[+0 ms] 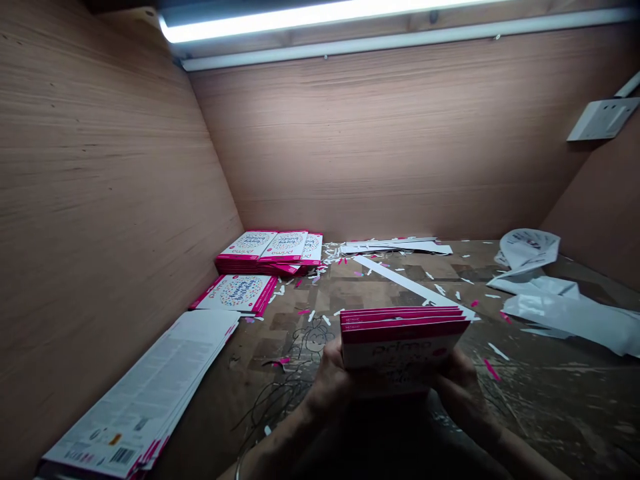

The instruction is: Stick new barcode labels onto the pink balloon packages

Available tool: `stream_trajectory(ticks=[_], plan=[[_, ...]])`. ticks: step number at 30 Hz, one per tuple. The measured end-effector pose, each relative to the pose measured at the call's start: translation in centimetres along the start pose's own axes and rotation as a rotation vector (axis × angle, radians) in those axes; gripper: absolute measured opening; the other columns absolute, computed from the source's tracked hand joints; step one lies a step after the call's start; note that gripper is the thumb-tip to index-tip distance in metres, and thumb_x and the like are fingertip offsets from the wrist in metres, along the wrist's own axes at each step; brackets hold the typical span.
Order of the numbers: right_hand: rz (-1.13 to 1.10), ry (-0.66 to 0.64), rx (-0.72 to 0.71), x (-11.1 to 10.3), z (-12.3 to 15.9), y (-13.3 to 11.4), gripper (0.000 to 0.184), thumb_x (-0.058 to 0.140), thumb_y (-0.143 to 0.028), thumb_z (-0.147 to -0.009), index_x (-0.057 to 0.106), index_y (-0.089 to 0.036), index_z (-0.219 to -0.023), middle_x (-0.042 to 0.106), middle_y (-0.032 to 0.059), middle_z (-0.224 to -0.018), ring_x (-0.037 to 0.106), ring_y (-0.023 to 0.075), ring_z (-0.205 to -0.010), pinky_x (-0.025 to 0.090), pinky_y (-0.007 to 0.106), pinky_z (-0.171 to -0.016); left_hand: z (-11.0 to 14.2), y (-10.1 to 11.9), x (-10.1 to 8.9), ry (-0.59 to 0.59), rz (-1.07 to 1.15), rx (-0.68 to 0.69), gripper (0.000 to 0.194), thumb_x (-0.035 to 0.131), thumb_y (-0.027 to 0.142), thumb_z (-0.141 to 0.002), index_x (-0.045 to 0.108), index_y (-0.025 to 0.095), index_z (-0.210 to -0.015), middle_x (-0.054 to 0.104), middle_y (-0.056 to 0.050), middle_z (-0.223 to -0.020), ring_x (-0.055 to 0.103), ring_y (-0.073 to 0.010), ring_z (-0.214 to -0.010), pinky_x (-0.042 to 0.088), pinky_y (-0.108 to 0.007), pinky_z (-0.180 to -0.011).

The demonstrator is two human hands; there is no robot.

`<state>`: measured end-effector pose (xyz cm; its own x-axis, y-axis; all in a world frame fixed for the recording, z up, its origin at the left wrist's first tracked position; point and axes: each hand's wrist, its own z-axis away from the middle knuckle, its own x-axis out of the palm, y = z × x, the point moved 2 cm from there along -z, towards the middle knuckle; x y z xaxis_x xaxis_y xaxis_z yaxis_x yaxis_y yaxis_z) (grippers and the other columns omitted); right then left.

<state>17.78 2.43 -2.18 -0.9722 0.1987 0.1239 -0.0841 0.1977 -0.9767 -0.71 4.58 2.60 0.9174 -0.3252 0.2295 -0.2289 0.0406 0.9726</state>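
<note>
Between my two hands stands a small stack of pink and white printed card packets point(395, 353), marked "prima", held upright just above the table. My left hand point(333, 377) wraps round its left edge, and my right hand point(457, 377) grips the right edge. The lower part of the stack lies in shadow, and some fingers are hidden behind it. At the back left, similar packets point(285, 247) are piled up, with one more packet point(237, 293) in front of them. Along the left wall lies a stack of long printed card sheets point(150, 387), partly overlapping.
White paper strips point(400, 247) lie by the back wall, and one long strip point(410, 283) slants across the table point(280, 340). Crumpled white sheets point(565, 307) rest at the right. Paper scraps and dark thread point(280, 393) are scattered about. Wooden walls enclose three sides.
</note>
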Motion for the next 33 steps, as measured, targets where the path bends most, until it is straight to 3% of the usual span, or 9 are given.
stream_trajectory(ticks=[2,6,9,11,13,16,20,26,33], plan=[[-0.031,-0.005,0.021,0.3,0.1,0.1,0.029,0.077,-0.022,-0.054,0.060,-0.022,-0.078,0.066,-0.0008,-0.071,0.060,0.0211,-0.067,0.050,0.027,-0.057,0.0,-0.2,-0.1,-0.091,0.007,-0.082,0.035,0.080,0.017,-0.047,0.072,0.013,-0.080,0.071,-0.007,-0.082,0.064,-0.0275,-0.079,0.053,-0.035,-0.069],[-0.105,-0.099,0.102,1.3,-1.0,-0.8,0.028,0.074,-0.027,-0.061,0.059,-0.020,-0.085,0.067,0.0008,-0.077,0.060,0.0195,-0.070,0.050,0.028,-0.061,-0.4,-1.5,-0.3,-0.006,0.174,-0.145,0.025,0.077,0.015,-0.051,0.072,0.011,-0.076,0.071,-0.006,-0.076,0.065,-0.0232,-0.070,0.053,-0.034,-0.067],[-0.062,-0.344,0.180,1.8,-4.2,-1.6,0.039,0.070,-0.034,-0.066,0.058,-0.018,-0.099,0.067,0.0048,-0.089,0.061,0.0206,-0.078,0.049,0.032,-0.069,-1.4,-2.2,-0.3,0.066,0.323,-0.158,0.028,0.074,0.014,-0.056,0.071,0.009,-0.083,0.071,-0.010,-0.079,0.066,-0.0258,-0.073,0.052,-0.039,-0.072],[0.134,-0.453,0.176,1.6,-8.0,-1.5,0.042,0.065,-0.041,-0.070,0.058,-0.017,-0.104,0.065,0.0066,-0.097,0.060,0.0208,-0.084,0.048,0.033,-0.075,-2.2,-2.6,-0.9,0.138,0.408,-0.182,0.031,0.074,0.013,-0.056,0.069,0.007,-0.086,0.071,-0.013,-0.082,0.066,-0.0293,-0.076,0.051,-0.044,-0.077],[0.463,-0.333,0.099,0.8,-12.9,-0.9,0.043,0.056,-0.046,-0.075,0.059,-0.017,-0.105,0.064,0.0061,-0.102,0.059,0.0200,-0.090,0.047,0.030,-0.075,-2.9,-3.1,-1.9,0.242,0.476,-0.258,0.032,0.074,0.010,-0.056,0.067,0.005,-0.086,0.071,-0.016,-0.081,0.066,-0.0319,-0.077,0.050,-0.047,-0.080],[0.694,-0.173,0.113,0.2,-20.2,1.4,0.038,0.058,-0.043,-0.073,0.062,-0.013,-0.097,0.064,0.0094,-0.098,0.055,0.0241,-0.094,0.043,0.031,-0.076,-3.6,-4.0,-3.8,0.371,0.556,-0.386,0.035,0.070,0.006,-0.061,0.062,0.003,-0.095,0.070,-0.018,-0.082,0.065,-0.0343,-0.081,0.048,-0.051,-0.081],[0.950,-0.127,0.193,1.3,-26.2,5.2,0.025,0.062,-0.036,-0.073,0.063,-0.012,-0.078,0.063,0.0074,-0.082,0.056,0.0234,-0.087,0.042,0.035,-0.076,-3.8,-4.6,-5.4,0.473,0.565,-0.484,0.041,0.062,0.004,-0.068,0.052,-0.001,-0.107,0.070,-0.020,-0.080,0.065,-0.0355,-0.082,0.047,-0.053,-0.081],[1.222,-0.119,0.297,3.5,-28.9,8.3,0.028,0.067,-0.038,-0.071,0.061,-0.014,-0.084,0.060,0.0054,-0.093,0.053,0.0218,-0.095,0.037,0.045,-0.088,-3.9,-4.4,-5.8,0.494,0.548,-0.489,0.034,0.062,0.006,-0.069,0.055,-0.001,-0.102,0.070,-0.020,-0.081,0.065,-0.0348,-0.080,0.048,-0.050,-0.081],[1.288,-0.178,0.276,3.2,-28.4,8.8,0.022,0.059,-0.035,-0.081,0.060,-0.014,-0.086,0.061,0.0029,-0.086,0.057,0.0163,-0.083,0.045,0.034,-0.075,-4.0,-4.4,-5.8,0.514,0.569,-0.513,0.028,0.061,0.004,-0.069,0.058,0.001,-0.097,0.070,-0.019,-0.082,0.066,-0.0336,-0.078,0.048,-0.051,-0.082]])
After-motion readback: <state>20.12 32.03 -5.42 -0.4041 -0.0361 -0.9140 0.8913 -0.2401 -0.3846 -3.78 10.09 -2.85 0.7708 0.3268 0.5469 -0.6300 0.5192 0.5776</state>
